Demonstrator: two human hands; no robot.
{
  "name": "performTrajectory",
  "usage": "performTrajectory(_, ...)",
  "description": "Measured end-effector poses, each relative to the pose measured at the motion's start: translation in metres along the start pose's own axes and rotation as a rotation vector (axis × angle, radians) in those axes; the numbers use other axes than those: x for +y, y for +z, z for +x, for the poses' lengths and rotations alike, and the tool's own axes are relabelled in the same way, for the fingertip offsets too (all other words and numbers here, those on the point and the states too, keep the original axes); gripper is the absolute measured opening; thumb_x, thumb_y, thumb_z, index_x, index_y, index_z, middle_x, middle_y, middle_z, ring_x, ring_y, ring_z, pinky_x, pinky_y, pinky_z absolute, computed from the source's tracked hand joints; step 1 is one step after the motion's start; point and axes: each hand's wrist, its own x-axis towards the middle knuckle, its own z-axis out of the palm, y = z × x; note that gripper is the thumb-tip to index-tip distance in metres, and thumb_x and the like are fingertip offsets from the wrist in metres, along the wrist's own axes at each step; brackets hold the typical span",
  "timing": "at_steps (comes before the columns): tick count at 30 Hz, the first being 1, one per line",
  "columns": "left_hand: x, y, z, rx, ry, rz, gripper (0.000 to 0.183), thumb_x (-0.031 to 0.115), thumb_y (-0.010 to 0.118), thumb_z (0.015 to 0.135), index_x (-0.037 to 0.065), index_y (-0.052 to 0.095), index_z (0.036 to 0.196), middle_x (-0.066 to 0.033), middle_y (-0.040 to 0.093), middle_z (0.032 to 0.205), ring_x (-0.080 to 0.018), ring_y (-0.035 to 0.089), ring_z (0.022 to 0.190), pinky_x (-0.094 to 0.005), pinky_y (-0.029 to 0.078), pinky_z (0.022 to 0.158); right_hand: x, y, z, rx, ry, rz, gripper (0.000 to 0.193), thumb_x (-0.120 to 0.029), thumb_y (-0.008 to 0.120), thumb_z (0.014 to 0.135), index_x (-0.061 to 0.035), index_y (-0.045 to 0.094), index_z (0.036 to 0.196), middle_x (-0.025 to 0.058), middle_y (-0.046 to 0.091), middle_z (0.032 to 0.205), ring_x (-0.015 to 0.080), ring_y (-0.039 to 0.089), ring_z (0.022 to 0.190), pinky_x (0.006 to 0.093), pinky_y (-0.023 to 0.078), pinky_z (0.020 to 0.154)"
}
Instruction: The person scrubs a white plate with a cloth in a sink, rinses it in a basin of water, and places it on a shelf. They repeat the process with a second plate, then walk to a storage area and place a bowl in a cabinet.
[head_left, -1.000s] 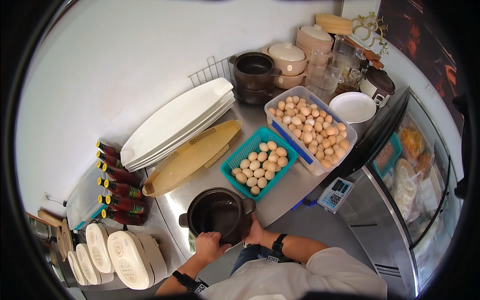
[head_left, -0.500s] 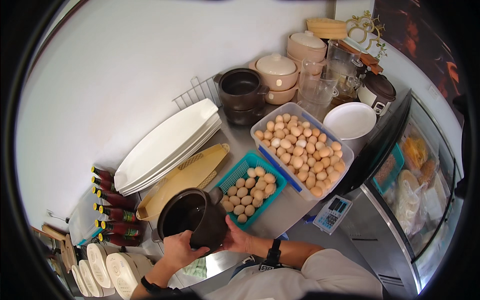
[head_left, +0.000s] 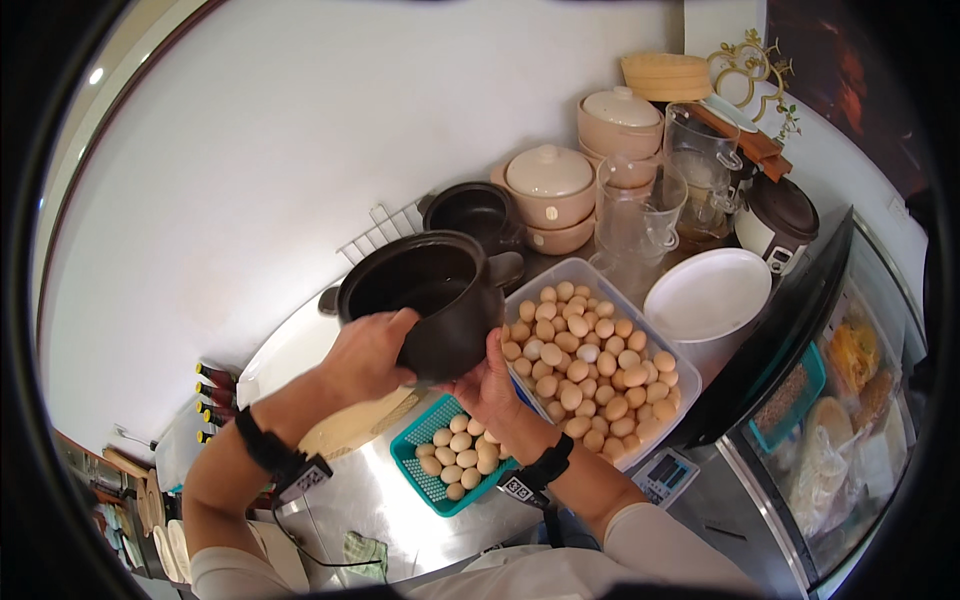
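Both my hands hold a dark brown clay pot (head_left: pixel 460 325) with side handles, tilted above the counter. Its inside shows nothing I can make out. My left hand (head_left: pixel 372 352) grips the near rim, thumb over the edge. Under the right side of the pot, my right hand (head_left: pixel 488 385) supports it, its fingers partly hidden. Just behind is a similar dark pot (head_left: pixel 478 212), with cream-lidded pink pots (head_left: pixel 550 182) beside it. To the right of the held pot sits a clear tub (head_left: pixel 574 268) full of brown eggs. A teal basket (head_left: pixel 430 495) with more eggs lies below my hands.
Stacked long white plates (head_left: pixel 285 348) and a cardboard piece (head_left: pixel 365 425) lie left. Clear pitchers (head_left: pixel 640 205), a rice cooker (head_left: pixel 778 225) and a white oval dish (head_left: pixel 708 295) stand back right. A scale (head_left: pixel 665 478) sits near a glass-fronted display case (head_left: pixel 745 440). Sauce bottles (head_left: pixel 215 390) are far left.
The clay pot has been raised and carried away from me, toward the dark pot at the back, with both hands still on it. The view has shifted too.
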Motion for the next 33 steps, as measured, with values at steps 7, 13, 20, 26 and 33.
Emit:
performTrajectory(7,-0.014,0.015,0.099,-0.027,0.053,0.157,0.050,0.011,0.080,0.059,0.002,0.049,0.098,-0.0175,0.062,0.093,-0.0381,0.059,0.092,-0.0436,0.048,0.076,-0.040,0.008,0.053,0.279,-0.081,0.081,0.079,-0.067,0.040,0.086,-0.0053,0.034,0.135,0.0152,0.047,0.130,0.0296,0.052,0.114,0.0475,0.047,0.094)
performTrajectory(13,-0.045,0.037,0.161,0.077,-0.042,0.134,0.048,0.013,0.080,0.061,0.002,0.047,0.094,-0.0170,0.062,0.093,-0.0384,0.059,0.093,-0.0451,0.048,0.076,-0.085,-0.008,0.119,0.403,-0.080,0.046,0.049,-0.047,0.045,0.096,-0.0064,0.048,0.123,0.0112,0.057,0.115,0.0293,0.057,0.104,0.0511,0.047,0.086)
performTrajectory(20,-0.077,0.056,0.229,0.148,-0.025,0.227,0.048,0.012,0.081,0.058,0.004,0.047,0.091,-0.0153,0.062,0.092,-0.0369,0.059,0.094,-0.0444,0.048,0.077,-0.099,-0.038,0.189,0.384,-0.184,0.011,0.026,-0.032,0.054,0.095,-0.0101,0.057,0.107,0.0043,0.060,0.103,0.0196,0.054,0.090,0.0406,0.047,0.079)
performTrajectory(26,-0.099,0.078,0.262,0.201,0.031,0.243,0.047,0.012,0.081,0.059,0.004,0.048,0.092,-0.0151,0.062,0.092,-0.0360,0.059,0.095,-0.0433,0.047,0.080,-0.112,-0.075,0.215,0.438,-0.188,-0.136,0.024,-0.028,0.059,0.092,-0.0072,0.058,0.104,0.0065,0.059,0.100,0.0173,0.057,0.083,0.0340,0.049,0.072)
performTrajectory(33,-0.130,0.094,0.278,0.257,0.093,0.230,0.046,0.011,0.079,0.061,0.004,0.047,0.092,-0.0144,0.061,0.091,-0.0342,0.058,0.094,-0.0429,0.045,0.079,-0.168,-0.140,0.226,0.998,-0.624,-1.345,0.037,-0.025,0.061,0.089,0.0043,0.050,0.110,0.0133,0.061,0.085,0.0202,0.061,0.058,0.0323,0.052,0.052)
